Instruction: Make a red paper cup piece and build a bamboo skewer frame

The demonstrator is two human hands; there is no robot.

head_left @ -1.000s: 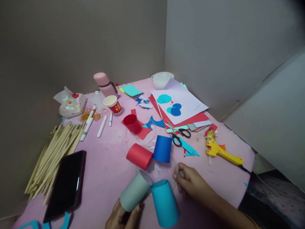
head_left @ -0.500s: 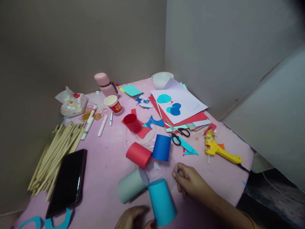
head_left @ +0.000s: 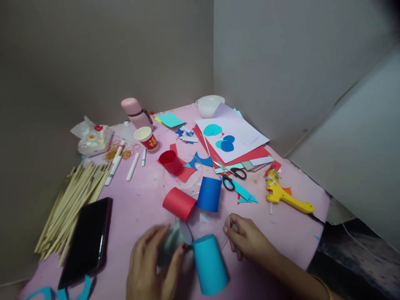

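Note:
My left hand (head_left: 153, 262) is curled over a pale grey-green paper tube (head_left: 173, 239), thumb on one side and fingers on the other, covering much of it. My right hand (head_left: 240, 233) pinches the rim of a round clear plastic disc (head_left: 222, 208) at its right side. Around the disc lie a red paper tube (head_left: 179, 203), a blue paper tube (head_left: 209, 194) and a light blue paper tube (head_left: 210, 265). The light blue one is between my hands, close to the left thumb. Whether the tubes are fixed to the disc I cannot tell.
Black scissors (head_left: 229, 177) and a yellow glue gun (head_left: 286, 196) lie on the right, near stacked coloured paper (head_left: 243, 125). A red cup-like tube (head_left: 168, 161) stands farther back. To the left are wooden sticks (head_left: 75, 200), a phone (head_left: 86, 241) and a paper cup (head_left: 146, 138).
My left hand has come up from the bottom edge and closed around the grey-green tube. My right hand keeps its pinch on the disc. The view has shifted slightly.

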